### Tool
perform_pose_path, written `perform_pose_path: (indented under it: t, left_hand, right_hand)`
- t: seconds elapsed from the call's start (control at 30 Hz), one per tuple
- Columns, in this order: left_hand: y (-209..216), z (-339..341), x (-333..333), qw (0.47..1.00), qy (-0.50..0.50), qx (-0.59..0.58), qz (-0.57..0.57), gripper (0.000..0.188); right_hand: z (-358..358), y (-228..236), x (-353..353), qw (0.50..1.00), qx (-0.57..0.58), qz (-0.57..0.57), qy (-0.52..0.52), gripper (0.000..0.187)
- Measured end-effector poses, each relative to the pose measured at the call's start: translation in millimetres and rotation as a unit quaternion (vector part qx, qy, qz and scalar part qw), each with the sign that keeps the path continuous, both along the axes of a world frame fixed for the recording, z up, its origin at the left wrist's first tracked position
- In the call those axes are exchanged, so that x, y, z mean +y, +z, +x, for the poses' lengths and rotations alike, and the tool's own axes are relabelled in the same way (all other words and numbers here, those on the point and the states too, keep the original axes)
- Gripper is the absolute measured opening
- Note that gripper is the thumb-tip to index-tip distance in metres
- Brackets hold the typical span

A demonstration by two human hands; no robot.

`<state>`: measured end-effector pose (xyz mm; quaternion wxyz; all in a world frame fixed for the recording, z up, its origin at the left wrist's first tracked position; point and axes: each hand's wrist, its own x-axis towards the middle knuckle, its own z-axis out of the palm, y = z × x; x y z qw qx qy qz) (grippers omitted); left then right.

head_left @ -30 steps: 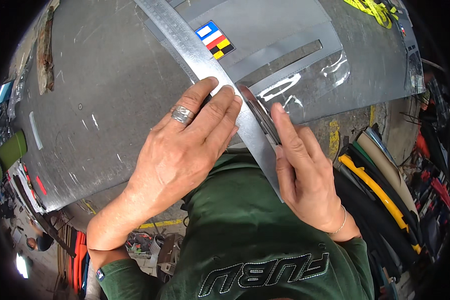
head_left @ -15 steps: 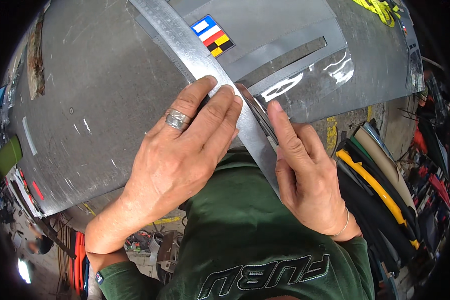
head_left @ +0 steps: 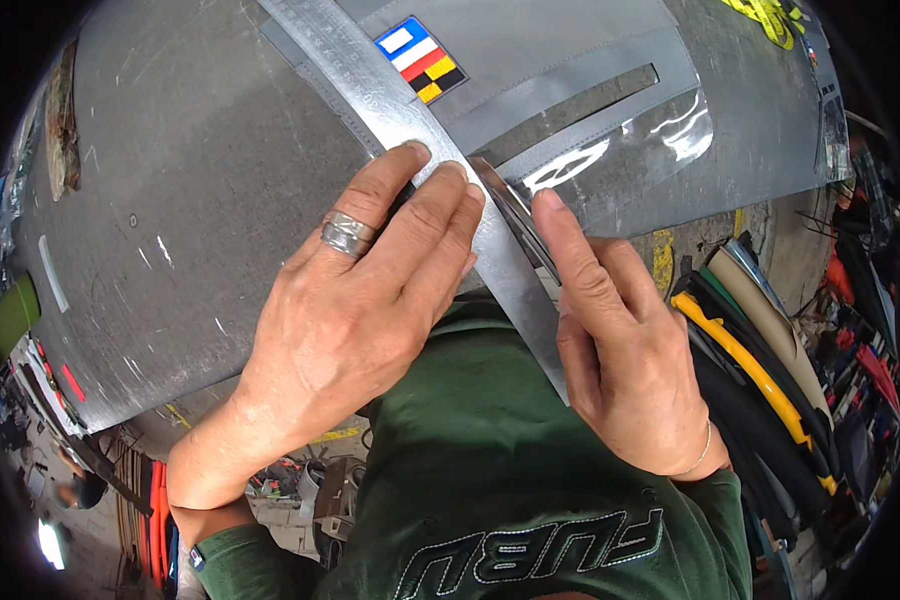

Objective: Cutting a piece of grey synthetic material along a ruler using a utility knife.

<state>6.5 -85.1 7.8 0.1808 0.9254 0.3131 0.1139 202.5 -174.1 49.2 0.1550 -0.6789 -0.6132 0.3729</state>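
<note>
A long metal ruler (head_left: 370,90) lies slantwise over grey sheet material (head_left: 580,40), its near end reaching past the table edge toward my shirt. My left hand (head_left: 340,310), with a ring on one finger, presses its fingertips down on the ruler, fingers stretched rather than wrapped round it. In my right hand (head_left: 635,370) is a slim metal knife (head_left: 515,218), its blade lying along the ruler's right edge and my index finger stretched out beside it. The grey piece carries a colourful flag patch (head_left: 420,60), a long slot and a clear plastic panel (head_left: 660,145).
The scuffed dark work table (head_left: 190,130) ends just before my body. A wooden strip (head_left: 63,120) lies at its far left, yellow strapping (head_left: 770,20) at the far right. Rolls of material (head_left: 740,350), one yellow, stand beside me on the right.
The whole view has shifted very slightly. Both hands, the ruler and the knife keep nearly the same places relative to the grey piece.
</note>
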Motion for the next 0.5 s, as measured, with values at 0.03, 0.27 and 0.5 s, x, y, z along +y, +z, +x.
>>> perform_pose_path:
  t: [0.03,0.27,0.5]
  left_hand:
    - [-0.2,0.1,0.5,1.000,-0.001,-0.002,0.001,0.045]
    - [-2.1,-0.4,0.0,1.000,0.006,0.001,0.003,0.044]
    - [-0.1,0.8,-3.0,1.000,0.010,0.001,-0.003,0.042]
  right_hand:
    - [0.4,3.4,1.6,1.000,-0.002,-0.001,-0.001,0.081]
    - [-0.7,13.8,11.8,0.998,-0.047,-0.040,0.017,0.081]
    - [2.1,14.0,5.1,0.997,-0.065,-0.028,0.027,0.081]
